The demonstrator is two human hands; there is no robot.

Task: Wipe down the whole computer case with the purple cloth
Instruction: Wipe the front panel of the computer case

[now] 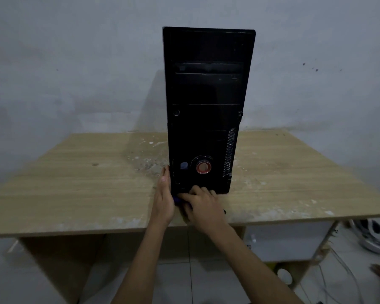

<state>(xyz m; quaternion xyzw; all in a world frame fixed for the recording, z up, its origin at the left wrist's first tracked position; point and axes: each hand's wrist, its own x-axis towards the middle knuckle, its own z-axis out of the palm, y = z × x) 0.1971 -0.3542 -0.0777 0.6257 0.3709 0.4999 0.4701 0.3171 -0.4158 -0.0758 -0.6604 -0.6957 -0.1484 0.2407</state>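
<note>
A: Where is the case (206,110)?

B: Upright on the table (75,183), near the front edge, front panel facing the camera. Both hands are at its bottom.

A: And the cloth (177,199)?

B: Only a small purple bit shows, low down between the two hands at the foot of the panel. The rest is hidden under the right hand (203,207).

A: So the right hand has it?

B: It looks so. The fingers are bent over the lower edge of the panel and lie on the cloth, pressing it there. I cannot tell whether they truly pinch it.

A: The left hand (164,194)?

B: Flat and straight-fingered, laid against the case's left bottom corner. It holds nothing; I judge it steadies the case.

A: Which step is this, then?

B: Wiping the bottom of the front panel, I think. The sides, top and back cannot be judged from here.

A: What does the next move need?

B: Probably a sweep along or up the panel, with the left hand bracing, since a tall case near the table edge could tip or slide.
</note>
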